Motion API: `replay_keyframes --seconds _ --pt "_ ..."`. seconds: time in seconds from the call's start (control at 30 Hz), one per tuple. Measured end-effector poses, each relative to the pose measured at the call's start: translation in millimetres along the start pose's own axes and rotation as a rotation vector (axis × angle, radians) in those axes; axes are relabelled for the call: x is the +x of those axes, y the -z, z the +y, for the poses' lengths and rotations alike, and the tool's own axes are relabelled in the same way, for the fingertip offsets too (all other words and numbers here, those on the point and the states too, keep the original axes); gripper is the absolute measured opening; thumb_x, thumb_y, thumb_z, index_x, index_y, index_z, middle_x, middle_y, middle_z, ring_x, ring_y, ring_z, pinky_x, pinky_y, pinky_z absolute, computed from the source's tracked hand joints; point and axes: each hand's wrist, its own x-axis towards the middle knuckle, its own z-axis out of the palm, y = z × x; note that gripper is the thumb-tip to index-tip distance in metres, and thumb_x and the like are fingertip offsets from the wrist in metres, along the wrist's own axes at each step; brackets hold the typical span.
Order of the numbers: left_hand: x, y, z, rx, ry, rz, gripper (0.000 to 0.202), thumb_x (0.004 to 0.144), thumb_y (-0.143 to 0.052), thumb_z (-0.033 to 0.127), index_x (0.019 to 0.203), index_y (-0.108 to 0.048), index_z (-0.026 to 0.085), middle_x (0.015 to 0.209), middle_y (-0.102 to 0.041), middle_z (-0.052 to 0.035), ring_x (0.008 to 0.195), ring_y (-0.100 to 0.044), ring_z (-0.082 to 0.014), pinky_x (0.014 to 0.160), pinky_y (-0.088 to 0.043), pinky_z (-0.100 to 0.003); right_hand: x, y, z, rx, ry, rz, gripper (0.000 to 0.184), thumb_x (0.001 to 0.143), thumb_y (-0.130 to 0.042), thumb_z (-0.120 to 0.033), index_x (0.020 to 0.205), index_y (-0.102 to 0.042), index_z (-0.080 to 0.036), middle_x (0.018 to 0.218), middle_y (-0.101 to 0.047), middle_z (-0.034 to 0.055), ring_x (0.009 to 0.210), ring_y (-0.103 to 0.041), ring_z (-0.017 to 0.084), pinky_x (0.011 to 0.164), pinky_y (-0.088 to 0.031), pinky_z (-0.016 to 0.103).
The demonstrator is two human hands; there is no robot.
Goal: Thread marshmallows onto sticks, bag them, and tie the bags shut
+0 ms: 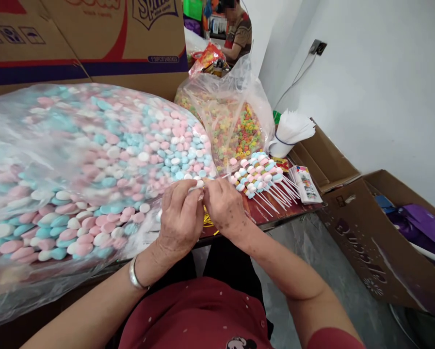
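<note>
My left hand [181, 218] and my right hand [224, 206] meet at the table's front edge, fingers closed and pinching. Small white marshmallows [199, 183] show between the fingertips, held in my left hand. What my right fingertips pinch beside them is hidden. Right of my hands lies a pile of marshmallow skewers [257, 174], pink, white and blue pieces with darker bits between, their white sticks pointing toward the front. On the left, a big clear bag [104, 140] holds many loose marshmallows. Yellow strips [208, 222] lie under my hands.
Behind the skewers stands a clear bag of colourful ring-shaped pieces [242, 126]. A white cup [281, 148] holds thin white sheets. Small printed packets [306, 184] lie near the table's right edge. Cardboard boxes [362, 232] stand at right; another [93, 43] rises behind. A person [239, 36] sits farther back.
</note>
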Motion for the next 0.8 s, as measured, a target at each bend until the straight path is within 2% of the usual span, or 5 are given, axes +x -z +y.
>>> replay_keyframes --seconds 0.1,0.3,0.53,0.67,0.8 --pt "-5.2 2.8 -0.5 -0.105 0.058 -0.004 0.005 0.079 -0.065 0.025 0.075 -0.065 0.02 0.087 -0.066 -0.0093 0.086 -0.056 -0.0244 0.088 -0.042 -0.04 6.2 -8.0 -0.5 0.143 -0.106 0.134 0.026 0.098 -0.033 -0.018 0.085 -0.056 -0.017 0.078 -0.06 0.0065 0.077 -0.055 0.018 0.069 -0.043 0.029" --pt "13.0 21.3 -2.2 -0.843 0.785 -0.156 0.055 0.085 -0.048 0.065 0.065 -0.069 0.019 0.06 -0.062 -0.0063 0.08 -0.061 -0.0254 0.076 -0.05 -0.037 2.1 -3.2 -32.3 0.47 -0.059 0.117 0.028 0.097 -0.033 -0.023 0.083 -0.057 -0.019 0.079 -0.06 0.0058 0.078 -0.056 0.017 0.075 -0.046 0.03" --pt "4.7 79.6 -13.7 -0.715 0.319 -0.405 0.055 0.084 -0.051 0.066 0.061 -0.075 0.023 0.065 -0.071 -0.0112 0.086 -0.063 -0.0306 0.096 -0.045 -0.047 -8.9 -4.4 -44.5 0.918 -0.272 0.07 0.019 0.095 -0.044 -0.028 0.086 -0.06 -0.021 0.078 -0.064 0.001 0.076 -0.06 0.014 0.072 -0.049 0.027" --pt "-29.7 87.8 -15.0 -0.679 0.741 -0.217 0.045 0.085 -0.056 0.059 0.079 -0.076 0.02 0.079 -0.072 -0.0088 0.086 -0.064 -0.0259 0.086 -0.052 -0.038 -22.4 -11.5 -68.3 0.92 -0.072 0.086 0.023 0.097 -0.04 -0.027 0.093 -0.062 -0.02 0.087 -0.066 0.0056 0.084 -0.061 0.016 0.079 -0.051 0.03" --pt "-57.4 84.3 -0.8 -0.843 1.031 0.121 0.03 0.076 -0.073 0.046 0.094 -0.071 0.022 0.092 -0.073 -0.0046 0.091 -0.066 -0.0218 0.082 -0.055 -0.03 -41.0 -26.1 -110.8 1.099 -0.15 -0.178 0.022 0.097 -0.04 -0.026 0.096 -0.061 -0.019 0.085 -0.067 0.0039 0.078 -0.062 0.013 0.072 -0.052 0.024"
